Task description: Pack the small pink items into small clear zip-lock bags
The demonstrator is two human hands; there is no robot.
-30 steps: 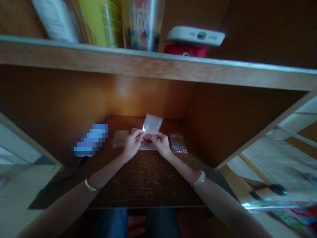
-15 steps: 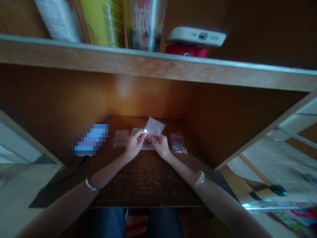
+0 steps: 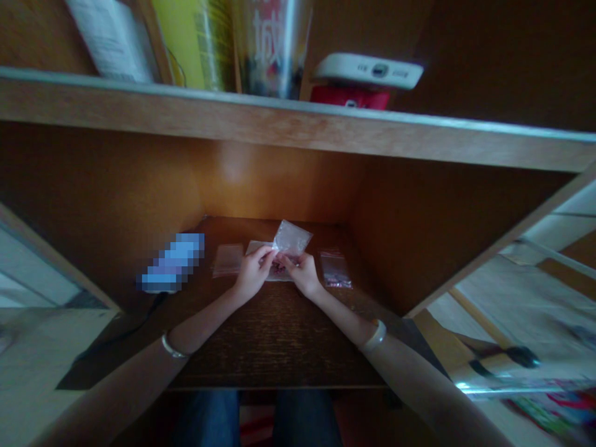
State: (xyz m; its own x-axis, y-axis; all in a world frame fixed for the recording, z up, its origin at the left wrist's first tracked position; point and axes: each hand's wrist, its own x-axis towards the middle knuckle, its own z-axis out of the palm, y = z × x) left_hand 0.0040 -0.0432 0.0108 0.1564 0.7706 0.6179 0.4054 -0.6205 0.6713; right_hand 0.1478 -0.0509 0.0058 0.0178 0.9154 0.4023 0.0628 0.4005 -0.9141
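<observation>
My left hand (image 3: 252, 273) pinches the lower left corner of a small clear plastic bag (image 3: 293, 237), which tilts up above both hands. My right hand (image 3: 303, 273) is closed, with its thumb and fingers at the bag's lower edge. Beneath the hands lies a larger clear sheet or bag (image 3: 255, 247) with small dark red pieces (image 3: 278, 267) on or in it. To the left rests a stack of flat clear bags (image 3: 228, 259). On the right lies another clear bag (image 3: 336, 268) with small pieces along its bottom edge.
A blurred-out phone-like device (image 3: 174, 261) with a cable leans at the left of the dark wooden desk (image 3: 279, 335). Overhead, a shelf edge (image 3: 279, 127) crosses the view, carrying a yellow container (image 3: 195, 43), a clear printed container (image 3: 272, 49) and a white device (image 3: 370, 69).
Hands and small bag stay almost in the same place. The view has shifted very slightly.
</observation>
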